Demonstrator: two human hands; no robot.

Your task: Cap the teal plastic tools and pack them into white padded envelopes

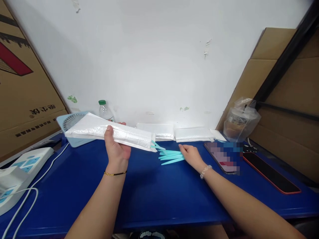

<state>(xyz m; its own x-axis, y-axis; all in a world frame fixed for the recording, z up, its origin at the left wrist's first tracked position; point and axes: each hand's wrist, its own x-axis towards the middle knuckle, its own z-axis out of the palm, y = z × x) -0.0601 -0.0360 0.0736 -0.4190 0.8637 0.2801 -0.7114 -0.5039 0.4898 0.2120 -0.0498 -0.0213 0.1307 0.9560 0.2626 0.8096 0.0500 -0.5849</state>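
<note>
My left hand (pixel 116 146) grips a stack of white padded bags (pixel 109 132) and holds it flat above the blue table (pixel 149 192). A teal stick pokes out of the stack's right end. My right hand (pixel 191 154) rests on the table with its fingers on a small pile of teal plastic sticks (pixel 171 156). Whether the fingers pinch a stick is hidden.
More white bags (pixel 174 132) lie in stacks against the wall. A phone (pixel 223 156) and a dark tablet (pixel 271 172) lie at the right, beside a bagged drink cup (pixel 240 119). A small fan (pixel 72 122), a bottle (pixel 105 111) and power strips (pixel 22 166) stand at the left.
</note>
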